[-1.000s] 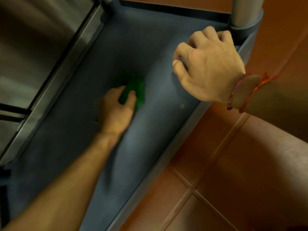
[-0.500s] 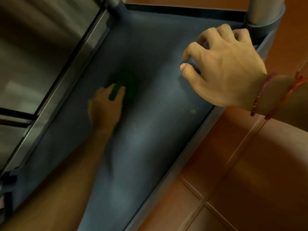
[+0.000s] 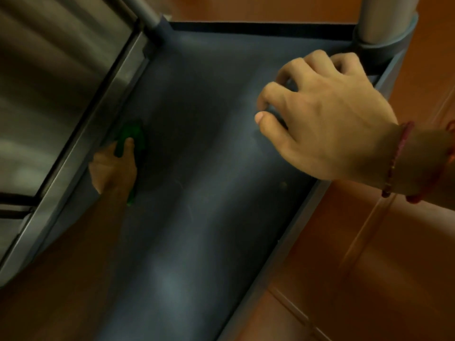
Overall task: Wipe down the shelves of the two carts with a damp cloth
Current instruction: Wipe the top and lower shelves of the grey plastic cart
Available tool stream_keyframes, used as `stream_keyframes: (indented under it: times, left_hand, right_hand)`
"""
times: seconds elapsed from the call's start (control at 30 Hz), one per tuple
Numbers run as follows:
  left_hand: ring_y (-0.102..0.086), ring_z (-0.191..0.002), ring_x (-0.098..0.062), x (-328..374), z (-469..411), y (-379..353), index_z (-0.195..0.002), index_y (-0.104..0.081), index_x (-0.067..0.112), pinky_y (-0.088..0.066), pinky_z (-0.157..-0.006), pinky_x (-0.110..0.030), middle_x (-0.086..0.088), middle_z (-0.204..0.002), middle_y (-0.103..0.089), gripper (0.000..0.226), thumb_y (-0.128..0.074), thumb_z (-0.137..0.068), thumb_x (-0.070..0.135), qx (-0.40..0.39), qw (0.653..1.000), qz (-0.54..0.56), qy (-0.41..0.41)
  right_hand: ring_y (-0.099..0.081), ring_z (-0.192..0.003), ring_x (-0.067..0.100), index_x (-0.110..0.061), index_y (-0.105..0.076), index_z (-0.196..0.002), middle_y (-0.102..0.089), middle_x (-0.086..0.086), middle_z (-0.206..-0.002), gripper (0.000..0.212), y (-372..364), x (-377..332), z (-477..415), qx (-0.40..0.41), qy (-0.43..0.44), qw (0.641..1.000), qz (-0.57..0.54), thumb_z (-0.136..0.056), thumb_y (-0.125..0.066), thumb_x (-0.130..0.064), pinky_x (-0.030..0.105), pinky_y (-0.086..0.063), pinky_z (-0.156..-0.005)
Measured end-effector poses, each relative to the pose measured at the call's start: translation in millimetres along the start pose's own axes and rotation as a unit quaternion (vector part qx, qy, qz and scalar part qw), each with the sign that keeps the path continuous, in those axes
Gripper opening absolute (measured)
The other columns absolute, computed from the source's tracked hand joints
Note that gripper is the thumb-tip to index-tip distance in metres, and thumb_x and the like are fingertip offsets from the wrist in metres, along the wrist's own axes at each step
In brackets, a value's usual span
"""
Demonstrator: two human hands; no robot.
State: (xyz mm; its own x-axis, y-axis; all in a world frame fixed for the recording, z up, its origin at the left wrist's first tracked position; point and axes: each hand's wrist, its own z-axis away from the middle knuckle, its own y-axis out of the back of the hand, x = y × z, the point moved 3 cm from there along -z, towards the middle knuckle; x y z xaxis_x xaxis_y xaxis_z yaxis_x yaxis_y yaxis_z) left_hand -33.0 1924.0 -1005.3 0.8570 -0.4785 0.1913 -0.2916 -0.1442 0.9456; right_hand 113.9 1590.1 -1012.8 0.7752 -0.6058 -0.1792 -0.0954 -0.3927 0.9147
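Two hands of yours show. Your left hand (image 3: 113, 168), left of centre, grips one green cloth (image 3: 133, 136), crumpled and soft, pressed on the shelf (image 3: 209, 193) by its left rim. The shelf is one long, matte blue-grey tray with a raised lip, streaked with pale smears, and has one small speck (image 3: 283, 185) near its right edge. Your right hand (image 3: 327, 124), upper right, hangs with fingers loosely curled, holding nothing; two red thread bands (image 3: 396, 163) circle its wrist. Two round grey posts (image 3: 376, 18) rise at the far corners. One brushed steel panel (image 3: 49, 82) fills the upper left. Glossy brown floor tiles (image 3: 369, 267) fill the lower right.
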Motion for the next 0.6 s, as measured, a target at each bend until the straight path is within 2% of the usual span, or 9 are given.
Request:
stream_keyframes:
  times: [0.13,0.2,0.27,0.4,0.5,0.6]
  left_hand:
    - [-0.056,-0.118,-0.045,-0.7,-33.4,-8.7,-0.126,-0.060,-0.006,-0.046,-0.098,-0.048,-0.032,-0.126,-0.059,0.057,-0.047,-0.101,0.044,0.000,0.999,-0.029,0.016]
    - [-0.047,-0.128,-0.047,4.2,-41.8,-13.5,-0.133,-0.052,-0.009,-0.038,-0.106,-0.047,-0.034,-0.136,-0.050,0.061,-0.041,-0.104,0.043,-0.013,0.998,-0.036,0.040]
    - [-0.045,-0.129,-0.046,10.2,-42.1,-13.9,-0.133,-0.050,-0.012,-0.034,-0.106,-0.043,-0.036,-0.137,-0.048,0.058,-0.039,-0.105,0.038,-0.025,0.998,-0.033,0.048]
    - [-0.053,-0.125,-0.040,39.2,-20.6,-9.3,-0.131,-0.059,-0.002,-0.038,-0.104,-0.039,-0.027,-0.133,-0.057,0.054,-0.050,-0.101,0.042,-0.011,0.999,0.032,0.011]
    - [-0.060,-0.110,-0.034,76.9,14.2,-13.7,-0.117,-0.070,0.004,-0.043,-0.093,-0.036,-0.023,-0.119,-0.063,0.045,-0.060,-0.095,0.042,-0.012,0.992,0.089,-0.088]
    - [-0.057,-0.085,-0.023,111.2,62.1,-11.8,-0.086,-0.068,0.016,-0.041,-0.074,-0.030,-0.015,-0.097,-0.059,0.023,-0.066,-0.091,0.039,-0.048,0.966,0.166,-0.193]
  right_hand:
    - [-0.051,-0.106,0.036,-0.019,-0.060,-0.115,-0.058,0.014,-0.115,0.057,0.7,0.3,0.2,-0.003,-0.001,1.000,-0.007,-0.099,-0.015,-0.051,0.053,-0.037,-0.092]
    - [-0.051,-0.105,0.035,-0.020,-0.060,-0.113,-0.058,0.013,-0.114,0.056,0.9,1.5,0.6,0.003,-0.007,1.000,-0.011,-0.099,-0.016,-0.052,0.053,-0.037,-0.092]
    - [-0.051,-0.105,0.036,-0.020,-0.060,-0.113,-0.058,0.013,-0.114,0.055,-0.4,-0.5,-1.3,0.003,-0.009,1.000,-0.019,-0.099,-0.018,-0.051,0.053,-0.037,-0.092]
    - [-0.051,-0.105,0.035,-0.021,-0.061,-0.112,-0.059,0.012,-0.114,0.053,0.6,-0.8,-1.5,0.002,-0.020,1.000,-0.017,-0.099,-0.020,-0.052,0.052,-0.037,-0.092]
    - [-0.051,-0.106,0.035,-0.020,-0.060,-0.114,-0.059,0.012,-0.114,0.053,2.5,-2.4,-0.7,0.003,-0.015,1.000,-0.021,-0.098,-0.020,-0.052,0.052,-0.037,-0.093]
    - [-0.051,-0.106,0.034,-0.021,-0.058,-0.116,-0.059,0.012,-0.114,0.054,4.2,-1.6,-1.3,-0.011,-0.015,1.000,-0.018,-0.098,-0.018,-0.051,0.053,-0.037,-0.094]
